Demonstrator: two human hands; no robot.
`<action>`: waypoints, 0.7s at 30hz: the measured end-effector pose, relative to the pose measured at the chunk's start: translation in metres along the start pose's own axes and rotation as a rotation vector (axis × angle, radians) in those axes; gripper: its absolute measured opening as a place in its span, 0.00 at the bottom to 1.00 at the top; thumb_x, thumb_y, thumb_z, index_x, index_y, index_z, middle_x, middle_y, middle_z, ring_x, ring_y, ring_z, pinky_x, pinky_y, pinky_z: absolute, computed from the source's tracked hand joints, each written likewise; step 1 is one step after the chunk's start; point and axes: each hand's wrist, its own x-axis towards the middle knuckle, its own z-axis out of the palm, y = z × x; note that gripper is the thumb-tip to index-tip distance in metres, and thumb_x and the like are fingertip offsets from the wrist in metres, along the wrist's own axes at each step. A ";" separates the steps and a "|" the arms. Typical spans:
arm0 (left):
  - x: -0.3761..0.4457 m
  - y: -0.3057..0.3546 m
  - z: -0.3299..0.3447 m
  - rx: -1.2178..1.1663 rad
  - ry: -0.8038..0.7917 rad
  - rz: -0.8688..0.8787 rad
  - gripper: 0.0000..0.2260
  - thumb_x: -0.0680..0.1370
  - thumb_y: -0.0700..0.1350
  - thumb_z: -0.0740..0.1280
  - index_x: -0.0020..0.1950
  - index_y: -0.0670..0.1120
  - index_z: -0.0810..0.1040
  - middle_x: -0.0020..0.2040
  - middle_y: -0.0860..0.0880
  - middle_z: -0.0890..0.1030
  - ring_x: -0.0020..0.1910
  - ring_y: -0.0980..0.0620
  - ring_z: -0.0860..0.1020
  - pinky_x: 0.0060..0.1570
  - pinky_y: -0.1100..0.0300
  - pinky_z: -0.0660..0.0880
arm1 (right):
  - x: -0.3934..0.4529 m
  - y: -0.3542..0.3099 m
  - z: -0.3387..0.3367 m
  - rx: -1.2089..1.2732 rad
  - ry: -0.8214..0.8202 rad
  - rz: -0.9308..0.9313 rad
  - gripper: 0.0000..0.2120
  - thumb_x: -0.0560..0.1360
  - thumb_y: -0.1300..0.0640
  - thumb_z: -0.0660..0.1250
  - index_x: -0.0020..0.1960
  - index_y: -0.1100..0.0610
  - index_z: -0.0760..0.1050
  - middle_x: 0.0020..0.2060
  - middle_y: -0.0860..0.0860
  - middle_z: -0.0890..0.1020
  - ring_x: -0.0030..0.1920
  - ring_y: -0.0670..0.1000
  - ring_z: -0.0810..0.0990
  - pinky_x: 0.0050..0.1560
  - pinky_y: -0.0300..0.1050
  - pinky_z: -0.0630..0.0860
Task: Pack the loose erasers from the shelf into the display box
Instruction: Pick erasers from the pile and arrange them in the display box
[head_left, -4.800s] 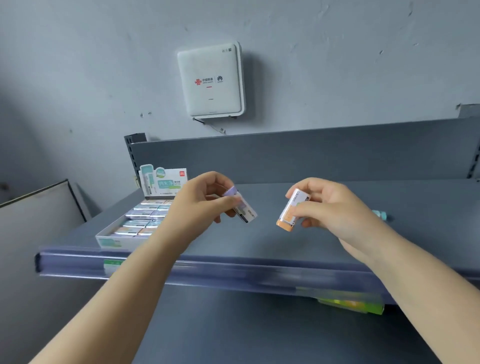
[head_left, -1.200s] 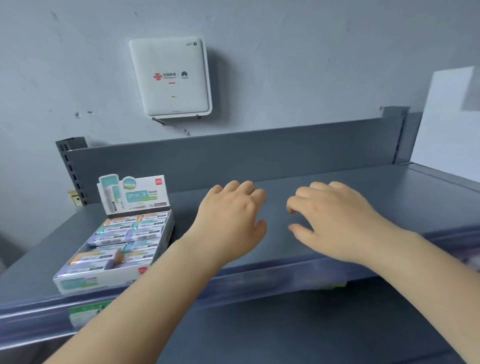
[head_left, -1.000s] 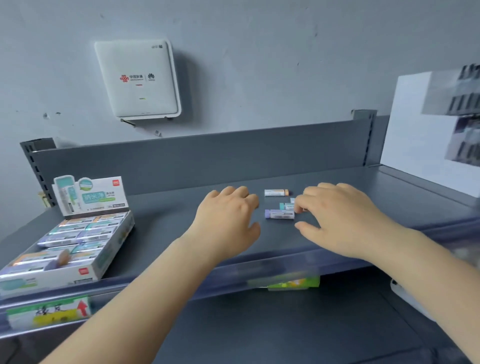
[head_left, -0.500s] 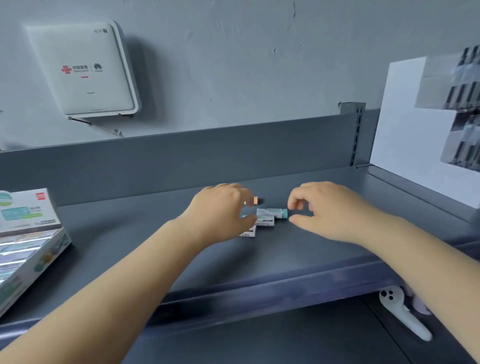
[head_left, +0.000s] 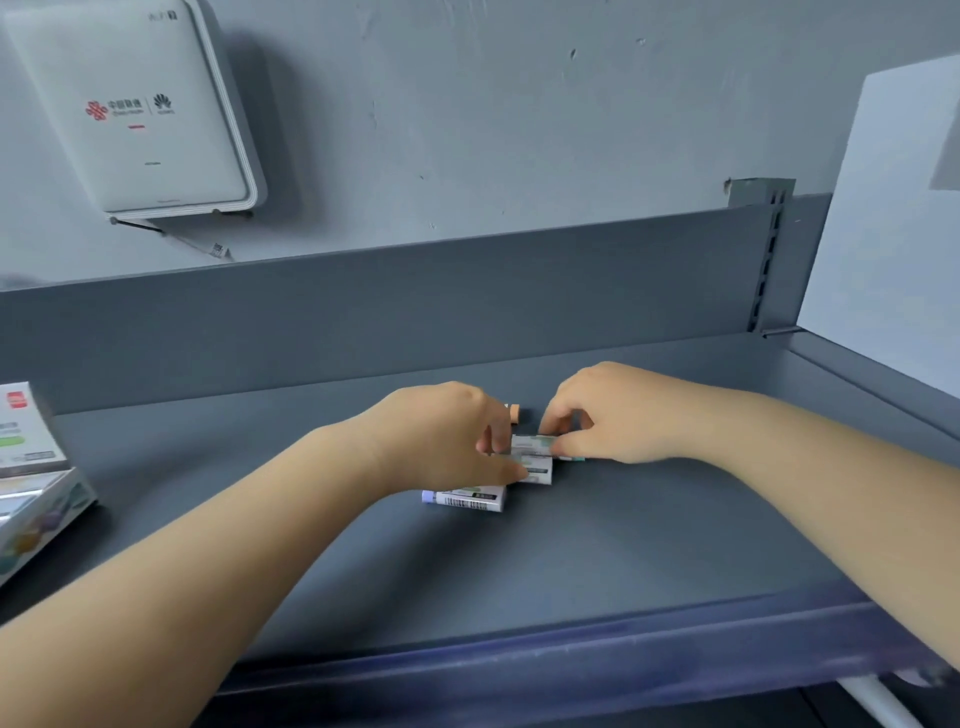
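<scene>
Erasers (head_left: 530, 457), a small loose cluster of them, sit mid-shelf, right where both hands meet. The shelf (head_left: 649, 545) is a grey metal one with a raised back panel. One eraser with a purple end (head_left: 465, 499) lies at about 7 o'clock from the pile, just beside it, barcode facing up. An orange end (head_left: 515, 412) pokes out at 12 o'clock behind the fingers.

Left hand (head_left: 441, 441) is curled over the pile from 9 o'clock, thumb on the near edge of a sleeved eraser, so that grip looks closed on one, though the fingers hide most of it. Right hand (head_left: 618, 415) comes in from 3 o'clock, fingertips pinching narrow on the top eraser's right end. How many each hand actually has, can't tell.

Box (head_left: 36, 499) is way off at 9 o'clock, at the frame's left edge, only partly in view and well apart from the pile.

What could go wrong imo: these things are small and slick in their paper sleeves, so grabbing several at once could squirt one out of the pinch. The purple-ended one is outside both grips and easy to leave behind. Also it's a long carry to the box, and the shelf's front lip is low, so a dropped eraser could bounce off the edge and down.
</scene>
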 end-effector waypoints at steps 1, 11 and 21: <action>0.001 0.001 0.001 -0.007 -0.007 -0.006 0.11 0.74 0.59 0.63 0.50 0.54 0.76 0.44 0.59 0.74 0.43 0.54 0.73 0.44 0.60 0.70 | 0.000 0.002 -0.001 0.008 -0.002 0.001 0.08 0.74 0.51 0.65 0.49 0.51 0.80 0.36 0.41 0.77 0.40 0.44 0.76 0.41 0.40 0.72; 0.013 0.016 0.000 -0.225 -0.043 0.007 0.09 0.74 0.49 0.68 0.53 0.50 0.78 0.43 0.55 0.76 0.46 0.53 0.77 0.47 0.60 0.73 | -0.006 0.024 -0.009 0.027 -0.018 0.015 0.12 0.74 0.56 0.63 0.58 0.51 0.73 0.38 0.41 0.71 0.41 0.44 0.70 0.34 0.33 0.63; 0.010 0.023 0.002 -0.380 0.120 -0.061 0.07 0.72 0.44 0.71 0.48 0.51 0.77 0.45 0.53 0.75 0.42 0.58 0.72 0.40 0.71 0.67 | -0.031 0.039 -0.027 0.391 0.175 0.042 0.06 0.68 0.60 0.68 0.44 0.52 0.75 0.39 0.46 0.81 0.39 0.47 0.76 0.37 0.40 0.69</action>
